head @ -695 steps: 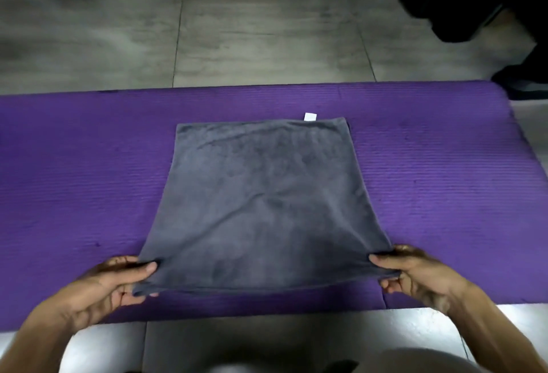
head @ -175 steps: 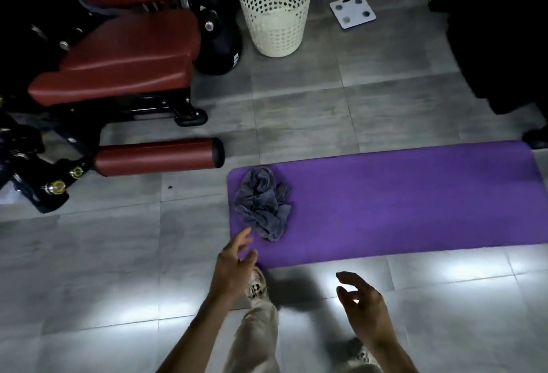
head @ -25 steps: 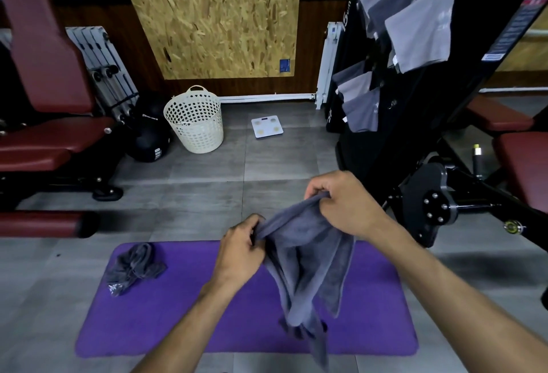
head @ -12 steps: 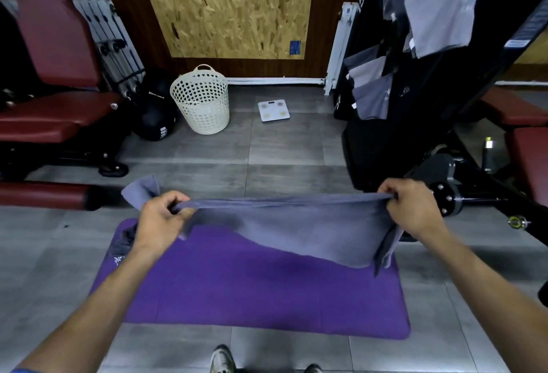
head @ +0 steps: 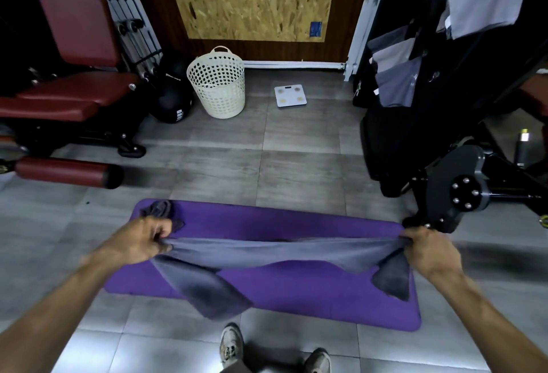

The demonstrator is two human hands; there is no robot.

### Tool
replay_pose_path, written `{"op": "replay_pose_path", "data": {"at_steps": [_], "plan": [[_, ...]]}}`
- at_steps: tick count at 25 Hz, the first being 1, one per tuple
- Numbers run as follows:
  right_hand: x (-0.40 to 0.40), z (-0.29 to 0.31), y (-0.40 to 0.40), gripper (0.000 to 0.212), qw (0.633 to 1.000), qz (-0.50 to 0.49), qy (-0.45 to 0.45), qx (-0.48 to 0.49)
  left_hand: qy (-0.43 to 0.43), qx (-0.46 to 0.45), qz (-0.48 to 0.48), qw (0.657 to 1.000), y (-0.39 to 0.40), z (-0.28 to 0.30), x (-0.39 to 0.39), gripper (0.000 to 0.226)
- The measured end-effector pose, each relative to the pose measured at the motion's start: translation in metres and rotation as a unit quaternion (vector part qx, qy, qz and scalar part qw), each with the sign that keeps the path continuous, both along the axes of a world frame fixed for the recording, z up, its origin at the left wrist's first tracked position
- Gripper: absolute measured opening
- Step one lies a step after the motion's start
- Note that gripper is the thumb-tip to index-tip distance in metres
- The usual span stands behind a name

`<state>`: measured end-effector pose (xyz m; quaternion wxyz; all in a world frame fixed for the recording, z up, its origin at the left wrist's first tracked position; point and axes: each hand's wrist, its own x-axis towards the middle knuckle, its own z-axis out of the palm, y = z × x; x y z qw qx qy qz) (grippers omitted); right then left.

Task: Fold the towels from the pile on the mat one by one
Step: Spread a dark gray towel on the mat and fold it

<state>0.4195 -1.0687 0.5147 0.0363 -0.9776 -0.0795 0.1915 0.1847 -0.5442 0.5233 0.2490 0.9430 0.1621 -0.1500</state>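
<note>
bare forearms, no sleeves visible; worn grey-beige sneakers [head: 232,342] at bottom centre, possibly khaki trousers [head: 234,368] above them.

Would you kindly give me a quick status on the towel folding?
Left hand and right hand grip the grey towel, stretched above the purple mat. Crumpled towel on mat's far-left corner. Nothing obstructing.

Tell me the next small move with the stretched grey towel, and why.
Probably lower it flat onto the purple mat. The left hand and right hand grip the towel at opposite ends, taut in the air above the mat, not yet laid out for folding.
</note>
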Motion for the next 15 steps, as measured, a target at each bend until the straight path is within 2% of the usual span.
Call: {"op": "replay_pose_path", "data": {"at_steps": [1, 2, 3, 5, 7, 9, 12, 15], "plan": [[-0.004, -0.006, 0.005, 0.032, 0.990, -0.042, 0.067, 0.115, 0.002, 0.026, -0.005, 1.000, 0.004, -0.007, -0.007, 0.043], [-0.012, -0.010, 0.012, 0.033, 0.958, -0.121, 0.126, 0.229, -0.001, 0.013, 0.000, 1.000, 0.007, -0.013, -0.014, 0.042], [-0.023, -0.017, 0.020, 0.030, 0.900, -0.225, 0.177, 0.327, -0.018, -0.038, 0.015, 0.999, 0.008, -0.019, -0.021, 0.040], [-0.055, -0.032, 0.035, 0.028, 0.772, -0.384, 0.234, 0.450, -0.040, -0.201, 0.085, 0.975, 0.007, -0.027, -0.032, 0.037], [-0.086, -0.049, 0.050, 0.027, 0.700, -0.460, 0.227, 0.496, -0.005, -0.315, 0.135, 0.940, 0.017, -0.039, -0.039, 0.036], [-0.114, -0.064, 0.061, 0.024, 0.689, -0.488, 0.220, 0.489, 0.082, -0.332, 0.101, 0.934, 0.039, -0.058, -0.047, 0.034], [-0.151, -0.071, 0.061, 0.019, 0.732, -0.466, 0.245, 0.433, 0.229, -0.290, -0.007, 0.929, 0.066, -0.077, -0.057, 0.015], [-0.160, -0.071, 0.050, 0.028, 0.777, -0.437, 0.296, 0.342, 0.362, -0.246, -0.068, 0.897, 0.099, -0.094, -0.068, 0.029]]}}
